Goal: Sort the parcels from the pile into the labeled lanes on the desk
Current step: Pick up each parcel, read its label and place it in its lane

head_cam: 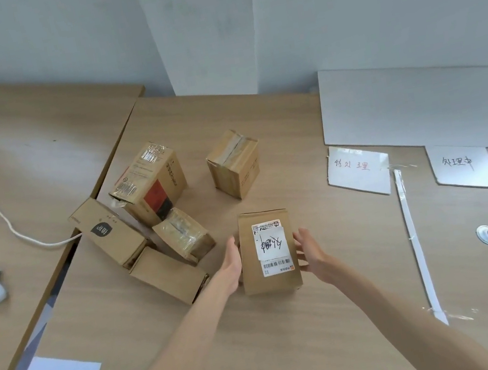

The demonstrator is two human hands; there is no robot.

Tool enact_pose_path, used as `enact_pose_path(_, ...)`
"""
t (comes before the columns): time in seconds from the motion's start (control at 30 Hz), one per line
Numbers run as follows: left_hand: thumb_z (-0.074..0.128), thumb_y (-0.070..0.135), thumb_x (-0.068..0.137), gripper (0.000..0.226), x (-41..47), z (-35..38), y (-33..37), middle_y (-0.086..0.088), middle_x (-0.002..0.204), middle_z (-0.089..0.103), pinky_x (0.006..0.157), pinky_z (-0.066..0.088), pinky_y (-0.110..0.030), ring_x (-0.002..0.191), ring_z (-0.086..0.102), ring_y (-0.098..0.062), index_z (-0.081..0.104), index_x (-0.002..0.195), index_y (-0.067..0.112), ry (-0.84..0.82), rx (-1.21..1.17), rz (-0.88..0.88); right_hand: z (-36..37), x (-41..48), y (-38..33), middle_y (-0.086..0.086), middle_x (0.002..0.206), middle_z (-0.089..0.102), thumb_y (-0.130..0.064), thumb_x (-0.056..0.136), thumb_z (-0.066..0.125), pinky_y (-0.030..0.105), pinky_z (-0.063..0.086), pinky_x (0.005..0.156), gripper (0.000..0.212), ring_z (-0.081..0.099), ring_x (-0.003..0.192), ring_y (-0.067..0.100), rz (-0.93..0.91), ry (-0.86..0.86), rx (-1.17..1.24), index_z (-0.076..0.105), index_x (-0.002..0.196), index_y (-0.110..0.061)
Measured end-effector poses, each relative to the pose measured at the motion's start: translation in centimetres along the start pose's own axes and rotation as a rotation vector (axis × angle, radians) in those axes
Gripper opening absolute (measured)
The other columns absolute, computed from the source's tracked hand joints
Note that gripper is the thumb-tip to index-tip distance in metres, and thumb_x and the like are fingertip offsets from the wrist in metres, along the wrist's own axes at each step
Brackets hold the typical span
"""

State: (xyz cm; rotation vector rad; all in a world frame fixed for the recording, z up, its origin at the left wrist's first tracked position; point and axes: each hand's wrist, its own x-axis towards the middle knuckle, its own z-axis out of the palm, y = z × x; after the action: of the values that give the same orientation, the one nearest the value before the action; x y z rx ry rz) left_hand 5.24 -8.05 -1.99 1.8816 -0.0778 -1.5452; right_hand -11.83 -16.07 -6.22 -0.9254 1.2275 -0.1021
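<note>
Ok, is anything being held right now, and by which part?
The labeled parcel, by its long sides: left hand flat against the left side, right hand open at the right side, contact there unclear. It rests on the desk.

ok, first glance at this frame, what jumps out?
The left hand and right hand flank a parcel with a handwritten white label, at centre. Left of it sits a pile of brown boxes; to the right lie handwritten lane cards and white tape strips.

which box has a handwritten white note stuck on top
The box between the left hand and right hand; no other box carries a note, only printed labels, tape or a logo.
</note>
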Motion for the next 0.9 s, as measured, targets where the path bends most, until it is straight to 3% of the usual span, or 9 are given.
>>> enact_pose_path(0.13, 0.007, 0.055, 0.099, 0.066, 0.0, 0.2, -1.3, 0.002, 0.146, 0.045, 0.108, 0.027, -0.036, 0.134, 0.04, -0.02, 0.046, 0.141, 0.023, 0.003, 0.01, -0.041, 0.1, -1.1, 1.1, -0.011, 0.136, 0.051, -0.054, 0.102, 0.005, 0.037, 0.039, 0.096, 0.057, 0.052, 0.117, 0.014, 0.02, 0.004, 0.011, 0.043, 0.138, -0.033)
enact_pose_path(0.2, 0.008, 0.057, 0.097, 0.067, 0.5, 0.3, -1.8, 0.001, 0.141, 0.051, 0.113, 0.026, -0.037, 0.131, 0.043, -0.02, 0.052, 0.136, 0.025, 0.01, 0.002, -0.044, -0.1, -1.5, 1.3, -0.012, 0.134, 0.053, -0.054, 0.101, 0.005, 0.037, 0.039, 0.096, 0.058, 0.053, 0.113, 0.012, 0.029, 0.012, -0.009, 0.044, 0.139, -0.032)
enact_pose_path(0.27, 0.009, 0.058, 0.096, 0.067, -0.3, 0.6, -1.9, 0.0, 0.133, 0.057, 0.112, 0.028, -0.041, 0.124, 0.048, -0.022, 0.06, 0.123, 0.026, -0.005, -0.004, -0.061, -0.3, -1.5, 1.3, -0.008, 0.138, 0.052, -0.057, 0.1, 0.006, 0.041, 0.037, 0.103, 0.064, 0.052, 0.119, 0.015, 0.04, 0.036, -0.041, 0.042, 0.144, -0.029)
enact_pose_path(0.33, 0.008, 0.056, 0.098, 0.061, -1.5, 1.5, -2.5, 0.002, 0.12, 0.06, 0.102, 0.034, -0.038, 0.112, 0.051, -0.022, 0.06, 0.111, 0.026, -0.015, 0.01, -0.075, -0.9, -1.2, 1.2, -0.001, 0.151, 0.043, -0.06, 0.099, 0.005, 0.04, 0.029, 0.108, 0.07, 0.044, 0.129, 0.017, 0.039, 0.051, -0.086, 0.036, 0.15, -0.023)
enact_pose_path(0.43, 0.005, 0.06, 0.097, 0.07, -4.1, 3.2, -4.7, 0.001, 0.14, 0.05, 0.112, 0.021, -0.046, 0.129, 0.044, -0.022, 0.049, 0.136, 0.022, -0.046, 0.08, -0.125, -2.7, -1.6, 0.9, 0.005, 0.155, 0.037, -0.054, 0.102, 0.007, 0.04, 0.024, 0.111, 0.067, 0.037, 0.138, 0.021, 0.031, 0.099, -0.141, 0.039, 0.149, -0.02)
enact_pose_path(0.5, 0.006, 0.068, 0.092, 0.076, -4.0, 3.2, -6.4, 0.002, 0.155, 0.029, 0.117, 0.012, -0.05, 0.142, 0.028, -0.022, 0.024, 0.152, 0.024, -0.019, 0.097, -0.161, -3.8, -2.7, 1.1, 0.001, 0.156, 0.034, -0.054, 0.103, 0.009, 0.042, 0.023, 0.113, 0.064, 0.031, 0.143, 0.022, 0.063, 0.131, -0.109, 0.036, 0.151, -0.021)
enact_pose_path(0.6, 0.007, 0.068, 0.092, 0.072, -3.9, 1.9, -5.6, 0.004, 0.161, 0.005, 0.119, 0.008, -0.05, 0.148, 0.011, -0.023, 0.0, 0.153, 0.032, 0.034, 0.109, -0.066, -5.2, -5.2, 2.1, -0.004, 0.158, 0.029, -0.055, 0.102, 0.01, 0.047, 0.025, 0.111, 0.062, 0.027, 0.145, 0.022, 0.075, 0.175, -0.066, 0.033, 0.152, -0.026)
enact_pose_path(0.77, 0.006, 0.048, 0.102, 0.059, -3.4, -0.9, 0.4, 0.002, 0.161, -0.001, 0.119, 0.002, -0.038, 0.148, 0.003, -0.02, 0.0, 0.154, 0.02, 0.138, 0.229, 0.195, -4.8, -6.9, 4.3, 0.005, 0.158, 0.028, -0.054, 0.102, 0.015, 0.048, 0.031, 0.112, 0.061, 0.03, 0.142, 0.026, 0.115, 0.252, 0.078, 0.028, 0.153, -0.024)
enact_pose_path(0.9, 0.0, 0.049, 0.101, 0.063, -2.8, -0.2, 2.8, -0.01, 0.157, 0.022, 0.119, 0.008, -0.046, 0.146, 0.017, -0.026, 0.023, 0.152, 0.019, 0.043, 0.391, 0.216, -3.5, -8.6, 4.9, 0.012, 0.124, 0.044, -0.053, 0.1, 0.028, 0.044, 0.041, 0.1, 0.048, 0.047, 0.118, 0.034, 0.193, 0.162, 0.289, 0.044, 0.132, -0.02)
